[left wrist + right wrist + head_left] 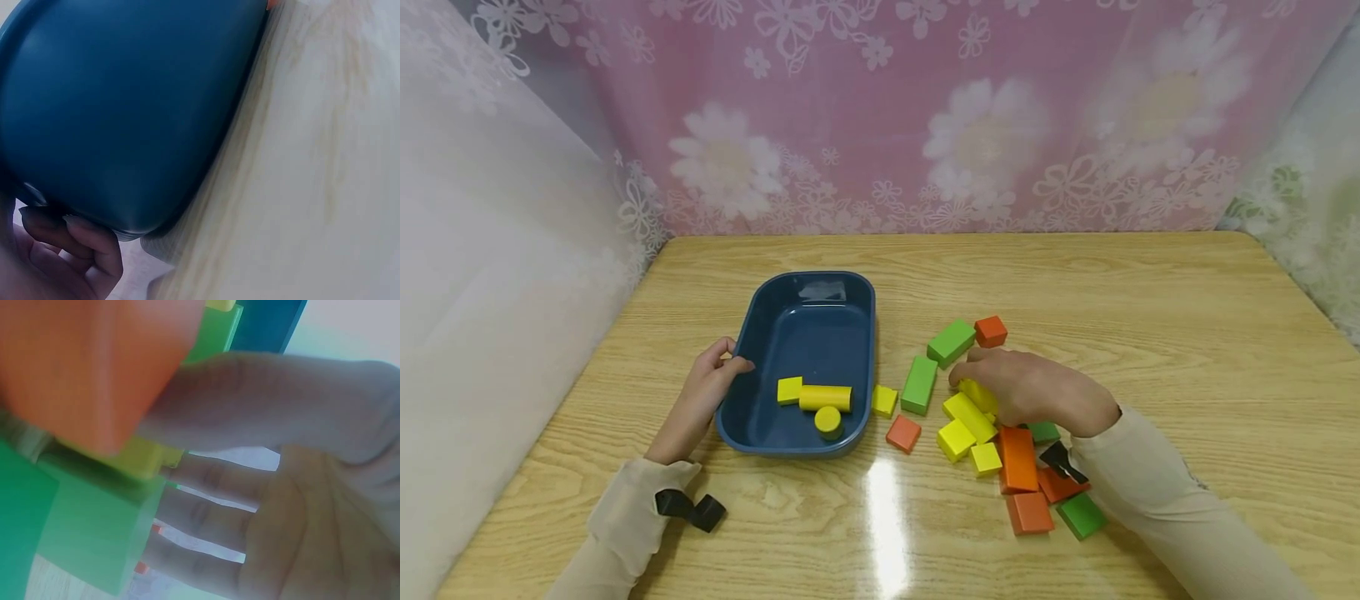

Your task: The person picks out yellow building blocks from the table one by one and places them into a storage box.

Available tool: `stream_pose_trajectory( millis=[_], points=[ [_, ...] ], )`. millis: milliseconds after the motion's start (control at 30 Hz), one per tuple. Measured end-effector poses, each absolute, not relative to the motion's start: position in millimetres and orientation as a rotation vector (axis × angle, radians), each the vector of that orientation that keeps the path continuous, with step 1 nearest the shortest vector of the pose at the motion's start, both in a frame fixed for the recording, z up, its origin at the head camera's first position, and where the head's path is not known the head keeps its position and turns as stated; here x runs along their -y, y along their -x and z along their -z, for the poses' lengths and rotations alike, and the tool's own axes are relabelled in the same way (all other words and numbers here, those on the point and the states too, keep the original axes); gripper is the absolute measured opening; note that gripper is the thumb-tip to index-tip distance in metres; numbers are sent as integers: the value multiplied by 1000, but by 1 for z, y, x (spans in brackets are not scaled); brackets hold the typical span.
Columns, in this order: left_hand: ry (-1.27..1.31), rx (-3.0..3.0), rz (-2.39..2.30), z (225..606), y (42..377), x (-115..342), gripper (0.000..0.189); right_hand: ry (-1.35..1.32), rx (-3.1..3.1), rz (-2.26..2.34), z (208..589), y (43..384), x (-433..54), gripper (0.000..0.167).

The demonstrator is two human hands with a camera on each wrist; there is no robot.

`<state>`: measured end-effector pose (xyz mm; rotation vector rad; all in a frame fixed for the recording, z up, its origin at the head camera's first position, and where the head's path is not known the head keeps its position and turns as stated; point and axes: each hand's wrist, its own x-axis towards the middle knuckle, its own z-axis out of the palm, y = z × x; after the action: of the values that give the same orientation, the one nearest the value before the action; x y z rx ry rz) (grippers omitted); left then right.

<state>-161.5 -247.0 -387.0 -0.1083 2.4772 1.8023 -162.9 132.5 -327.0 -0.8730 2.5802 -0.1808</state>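
My left hand (703,392) grips the left rim of a deep blue tray (801,333), its thumb over the edge and its fingers against the outer wall. Inside lie a yellow cylinder (825,398), a short yellow cylinder (828,422) and a yellow block (789,390). To the right, my right hand (1037,390) reaches down into a pile of blocks, thumb and fingers around a yellow block (979,398) that it partly hides. Close by lie a long yellow block (970,417) and two yellow cubes, one of them this cube (956,439).
Two green blocks, one here (919,384), and a red block (991,332) lie behind and left of the right hand. A small red block (903,434) and a yellow one (884,401) sit beside the tray. Orange blocks (1018,460) and green blocks (1082,516) lie under the right forearm.
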Motion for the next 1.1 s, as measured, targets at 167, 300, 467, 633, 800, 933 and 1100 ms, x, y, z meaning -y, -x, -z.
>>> stream_pose_trajectory(
  millis=[167, 300, 467, 633, 800, 933, 1100],
  points=[
    [106, -2487, -1794, 387, 161, 247, 11, 874, -2590, 200, 326, 162, -133, 62],
    [93, -2479, -1799, 387, 162, 248, 11, 859, -2593, 229, 325, 163, -134, 66],
    [94, -2478, -1802, 387, 162, 247, 11, 851, -2589, 239, 325, 164, -133, 68],
    [95, -2473, -1803, 386, 160, 247, 11, 858, -2587, 247, 324, 164, -134, 68],
    [97, -2472, -1804, 386, 160, 247, 12, 865, -2590, 248, 323, 164, -135, 69],
    [92, -2472, -1809, 387, 160, 247, 12, 872, -2596, 235, 322, 164, -135, 69],
    [88, -2472, -1815, 388, 161, 247, 12, 868, -2602, 227, 322, 164, -135, 70]
  ],
)
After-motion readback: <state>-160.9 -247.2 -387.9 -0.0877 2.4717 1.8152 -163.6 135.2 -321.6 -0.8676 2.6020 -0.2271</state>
